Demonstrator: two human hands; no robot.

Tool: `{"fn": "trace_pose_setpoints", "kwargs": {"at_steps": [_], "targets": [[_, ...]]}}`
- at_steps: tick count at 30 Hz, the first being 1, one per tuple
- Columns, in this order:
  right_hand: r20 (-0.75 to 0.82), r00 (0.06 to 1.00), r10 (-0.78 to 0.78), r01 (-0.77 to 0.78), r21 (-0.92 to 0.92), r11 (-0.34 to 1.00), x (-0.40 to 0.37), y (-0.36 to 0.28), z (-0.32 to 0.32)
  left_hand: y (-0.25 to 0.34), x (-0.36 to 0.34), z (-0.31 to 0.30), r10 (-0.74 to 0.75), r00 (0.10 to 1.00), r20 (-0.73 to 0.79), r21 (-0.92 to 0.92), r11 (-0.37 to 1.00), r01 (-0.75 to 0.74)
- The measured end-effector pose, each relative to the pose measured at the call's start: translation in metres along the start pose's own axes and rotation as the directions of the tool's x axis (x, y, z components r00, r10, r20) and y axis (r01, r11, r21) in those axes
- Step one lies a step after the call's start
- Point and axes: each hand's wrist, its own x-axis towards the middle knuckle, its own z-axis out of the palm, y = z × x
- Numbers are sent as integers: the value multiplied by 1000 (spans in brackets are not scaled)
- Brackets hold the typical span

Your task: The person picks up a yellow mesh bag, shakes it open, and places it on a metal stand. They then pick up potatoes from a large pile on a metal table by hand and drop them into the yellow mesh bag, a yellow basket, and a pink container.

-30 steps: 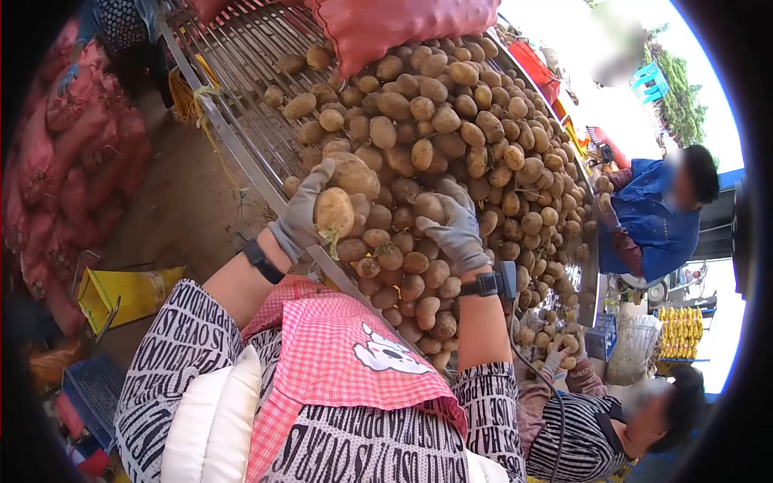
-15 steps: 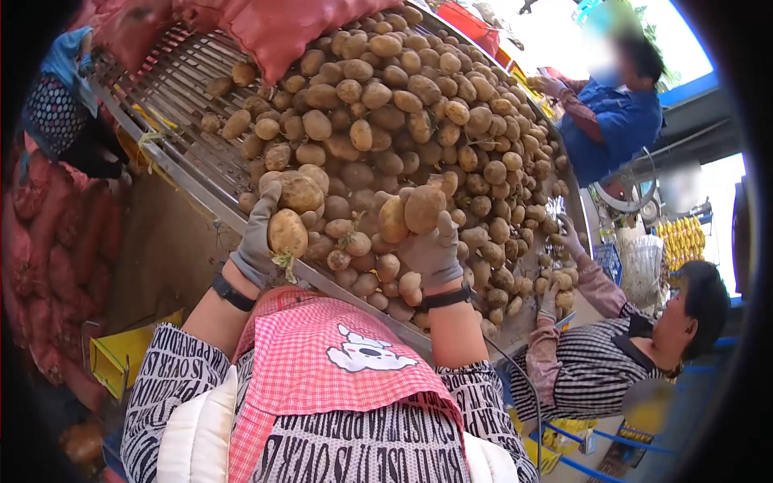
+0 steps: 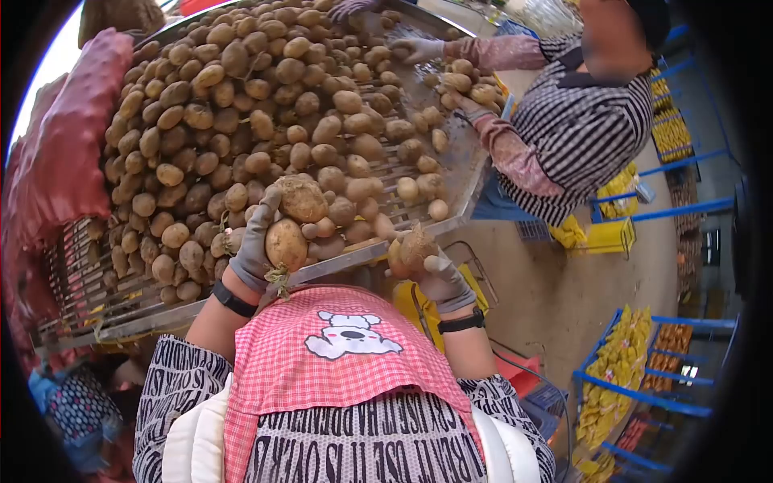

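Note:
My left hand [image 3: 256, 249], in a grey glove, is closed around potatoes [image 3: 286, 244] at the near edge of the slatted sorting table [image 3: 338, 259]. A larger, lumpy potato [image 3: 301, 199] rests just above them, and a green sprout hangs under the lower one. My right hand [image 3: 444, 283], gloved too, grips potatoes [image 3: 416, 249] just outside the table's metal rim, above the floor. Its fingertips are partly hidden behind them. A big heap of potatoes [image 3: 233, 121] covers most of the table.
A person in a checked top [image 3: 576, 121] stands at the table's right end, gloved hands among potatoes. Red mesh sacks [image 3: 68, 153] lie at the left. Yellow crates [image 3: 604, 237] and a blue rack of yellow bags [image 3: 616, 378] are on the right. Another person [image 3: 80, 406] is at lower left.
My view has swung to the right, so the table and co-worker appear further left. My right hand with its potatoes has gone from over the heap to beyond the table rim. Both hands keep their hold.

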Motion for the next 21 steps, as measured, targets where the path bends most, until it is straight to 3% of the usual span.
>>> {"fn": "trace_pose_setpoints", "kwargs": {"at_steps": [1, 3, 5, 6, 7, 8, 10, 11, 13, 14, 16, 17, 18, 19, 21], "targets": [[-37, 999, -35, 36, 19, 999, -24, 3, -6, -7, 13, 8, -58, 998, 16, 0, 998, 58], [-415, 907, -74, 117, 79, 990, -72, 18, -10, -27, 37, 1, -135, 991, -9, -33, 990, 135], [-492, 868, -64, 168, 170, 971, -114, 38, -30, -43, 50, 2, -279, 960, -7, -73, 958, 278], [-669, 743, -16, 269, 277, 922, -129, 49, -38, -53, 52, 20, -243, 953, -180, -4, 969, 247], [-802, 593, 71, 381, 358, 853, -141, 59, -48, -60, 63, 9, -338, 927, -161, -73, 941, 331], [-809, 584, 73, 400, 364, 841, -151, 68, -62, -69, 76, 1, -368, 916, -162, -35, 930, 367], [-952, 305, -5, 258, 77, 963, -158, 74, -78, -89, 97, 13, -400, 901, -169, 10, 913, 407], [-952, 306, 0, 265, 85, 961, -156, 76, -76, -101, 106, 29, -392, 899, -195, 48, 912, 408], [-968, 189, -166, 253, -115, 960, -137, 57, -46, -120, 123, 43, -386, 894, -226, 93, 905, 414], [-875, 470, -112, 298, 38, 954, -133, 56, -52, -130, 133, 43, -319, 932, -171, 168, 923, 346], [-600, 797, -67, 182, 132, 974, -108, 17, 10, -143, 142, 46, -263, 960, -94, 281, 918, 279], [-518, 851, -84, 189, 153, 970, -93, 14, 25, -151, 145, 47, -280, 956, -90, 286, 912, 294], [-423, 901, -99, 187, 172, 967, -79, 11, 35, -161, 147, 48, -175, 982, -75, 376, 907, 190], [-427, 898, -106, 196, 172, 965, -66, 8, 40, -167, 149, 48, -69, 996, -48, 461, 884, 83], [-489, 867, -100, 102, -23, 995, -49, 1, 46, -168, 147, 48, -15, 1000, -17, 557, 830, 22]]}}
